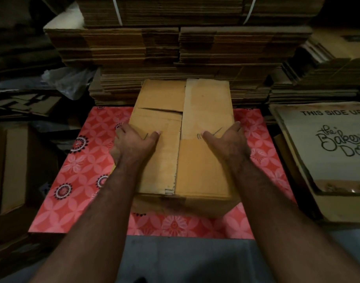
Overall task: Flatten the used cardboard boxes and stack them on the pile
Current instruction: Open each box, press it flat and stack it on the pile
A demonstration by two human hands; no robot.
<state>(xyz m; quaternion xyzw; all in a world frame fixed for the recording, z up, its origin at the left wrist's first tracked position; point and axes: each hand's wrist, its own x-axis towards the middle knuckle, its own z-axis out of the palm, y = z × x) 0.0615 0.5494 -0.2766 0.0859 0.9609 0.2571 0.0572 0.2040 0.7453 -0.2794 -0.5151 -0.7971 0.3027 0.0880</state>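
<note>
Left hand (pixel 134 139) and right hand (pixel 226 139) clasp brown box (pixel 195 127) sides at frame centre, thumbs on top, steadying it for flattening.

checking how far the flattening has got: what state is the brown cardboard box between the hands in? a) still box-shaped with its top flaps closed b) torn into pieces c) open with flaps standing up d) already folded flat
a: the brown cardboard box still stands as a full box on the red flower-patterned sheet, its top flaps folded shut, with the left hand and right hand gripping its sides, thumbs on top.
</note>
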